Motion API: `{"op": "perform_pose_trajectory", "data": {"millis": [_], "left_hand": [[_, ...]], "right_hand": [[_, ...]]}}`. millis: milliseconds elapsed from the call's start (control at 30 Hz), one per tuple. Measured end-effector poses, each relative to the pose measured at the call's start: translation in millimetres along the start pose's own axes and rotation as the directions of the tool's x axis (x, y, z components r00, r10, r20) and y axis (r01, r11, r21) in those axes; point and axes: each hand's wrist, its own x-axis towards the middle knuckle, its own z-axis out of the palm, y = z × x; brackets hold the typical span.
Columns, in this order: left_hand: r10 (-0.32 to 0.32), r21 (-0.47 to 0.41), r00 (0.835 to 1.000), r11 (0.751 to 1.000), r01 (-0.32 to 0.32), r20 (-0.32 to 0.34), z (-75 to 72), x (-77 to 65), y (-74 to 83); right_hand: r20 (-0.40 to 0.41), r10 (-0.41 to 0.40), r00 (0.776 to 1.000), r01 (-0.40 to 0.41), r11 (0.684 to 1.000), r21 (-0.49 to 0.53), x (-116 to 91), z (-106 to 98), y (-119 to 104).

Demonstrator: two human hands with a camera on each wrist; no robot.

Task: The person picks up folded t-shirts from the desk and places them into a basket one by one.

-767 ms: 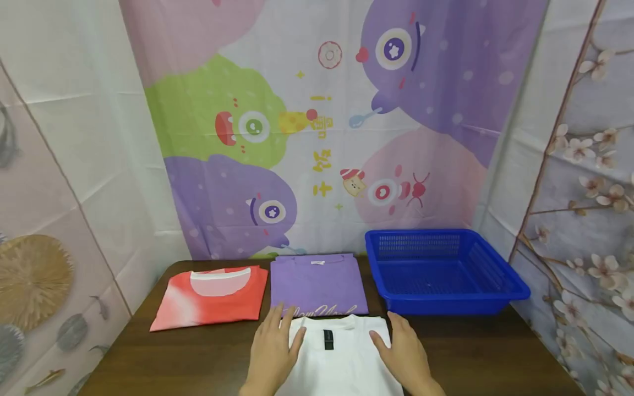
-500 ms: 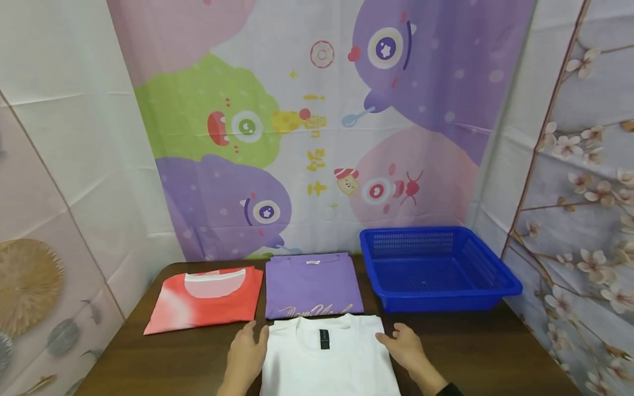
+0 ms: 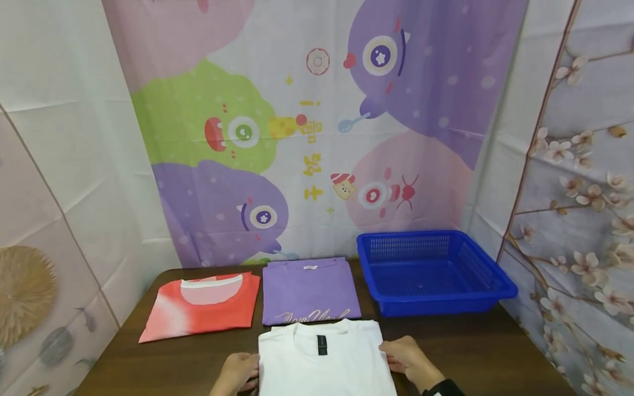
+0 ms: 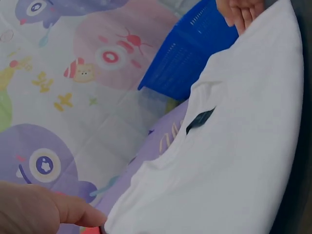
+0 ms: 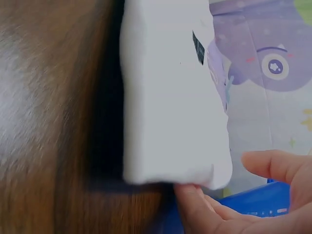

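Observation:
A folded white T-shirt (image 3: 342, 369) with a black neck label (image 3: 322, 345) lies between my two hands at the front of the table. My left hand (image 3: 236, 375) grips its left side, fingers tucked in at the edge. On the opposite side my right hand (image 3: 412, 362) holds the edge; the right wrist view shows fingers (image 5: 195, 200) under the cloth and the thumb (image 5: 261, 163) standing off it. The shirt's far edge overlaps a folded purple T-shirt (image 3: 309, 289) with lettering. A folded red and pink T-shirt (image 3: 215, 316) lies to the left.
A blue plastic basket (image 3: 446, 306) stands at the back right of the dark wooden table (image 3: 163, 368). Behind the table hangs a curtain (image 3: 317, 231) with cartoon monsters, and patterned cloths flank both sides.
My hands have moved from the white T-shirt's top corners, out and down to its sides, and now grip it there. The other shirts and the basket stay in place.

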Motion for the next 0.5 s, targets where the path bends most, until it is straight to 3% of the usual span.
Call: {"op": "perform_pose_trajectory", "data": {"millis": [133, 333, 500], "left_hand": [[-0.025, -0.024, 0.999, 0.999, 0.026, 0.042, 5.4, -1.4, 0.9], [-0.015, 0.009, 0.999, 1.000, 0.014, 0.033, 9.3, 1.0, 1.2], [-0.046, 0.021, 0.999, 0.999, 0.045, 0.009, 11.6, 5.4, 2.2]], "right_hand": [[-0.004, 0.033, 0.999, -0.033, 0.999, -0.008, 3, 8, -2], [0.002, 0.048, 0.999, -0.048, 0.999, -0.013, 5, 12, -6], [-0.009, 0.018, 1.000, -0.017, 1.000, 0.006, 6, 13, -4]]}}
